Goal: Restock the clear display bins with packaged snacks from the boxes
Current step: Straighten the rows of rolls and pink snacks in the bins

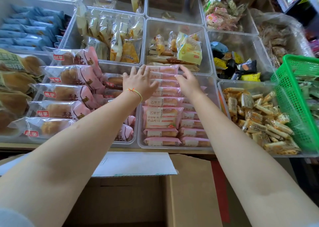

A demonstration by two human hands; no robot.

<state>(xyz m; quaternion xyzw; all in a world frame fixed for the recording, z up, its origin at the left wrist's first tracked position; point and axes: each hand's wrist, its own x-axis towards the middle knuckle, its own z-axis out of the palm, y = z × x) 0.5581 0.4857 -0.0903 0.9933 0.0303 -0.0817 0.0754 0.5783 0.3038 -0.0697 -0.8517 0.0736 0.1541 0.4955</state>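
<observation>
Open cardboard box [131, 197] nearest, flaps wide; beyond it the clear bin [174, 146] holds pink snack packs [162, 102] in overlapping rows. Left hand [138, 83] presses flat, fingers straight, on the far packs; right hand [188, 81] rests loosely spread beside it, gripping nothing. Looks like tidying: next, squaring the slippery, soft film wrappers.

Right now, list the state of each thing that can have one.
Left hand: open, fingers resting on the pink toast packs.
Right hand: open, touching the same row.
Pink toast bin: nearly full, packs in rows.
Cardboard box: flaps open.
Green basket: tilted, holding packets.
</observation>
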